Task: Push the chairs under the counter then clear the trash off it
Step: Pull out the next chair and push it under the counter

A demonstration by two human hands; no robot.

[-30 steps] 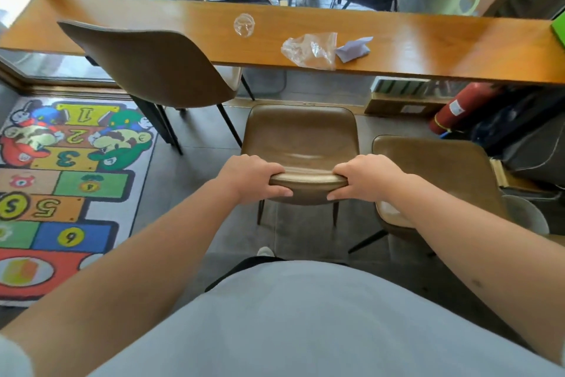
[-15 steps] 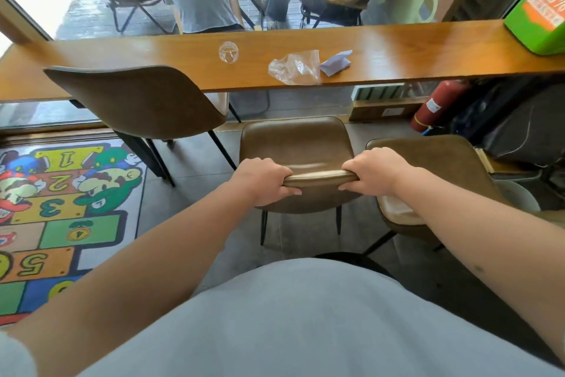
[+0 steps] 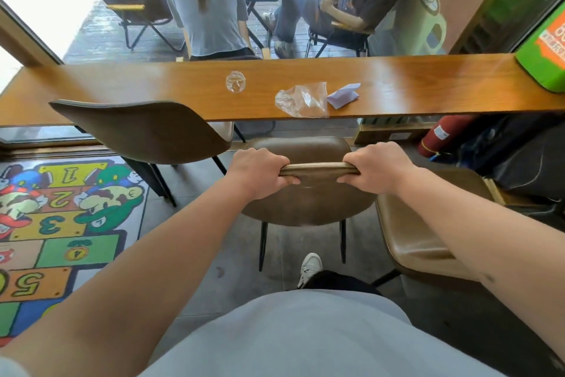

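Here both hands grip the top edge of the middle chair's (image 3: 308, 193) backrest: the left hand (image 3: 258, 173) is curled over its left end, the right hand (image 3: 377, 167) over its right end, fingers wrapped to the front and thumbs below the rim. The chair stands in front of the counter (image 3: 412, 83), its seat pointed at the edge but not yet under it. A second chair (image 3: 143, 129) on the left sits turned at an angle, its back near the counter edge; a third chair (image 3: 419, 233) stands just right of the middle one, farther out.

The chair looks like a padded shell on thin dark metal legs, so I judge it stiff and fairly light, likely to slide on the tiled floor if pushed level. The backrest top is the natural hold: a wide two-handed grip keeps it from twisting as it goes forward. The smooth covering may be a little slick, so a firm wrap suits it better than flat palms.

On the counter lie a clear plastic lid (image 3: 235, 81), a crumpled clear bag (image 3: 301, 100) and a folded paper (image 3: 344, 96) touching the bag. These look weightless and soft; the bag would crush in a pinch and may slip away, so gathering it in a closed palm seems safest.
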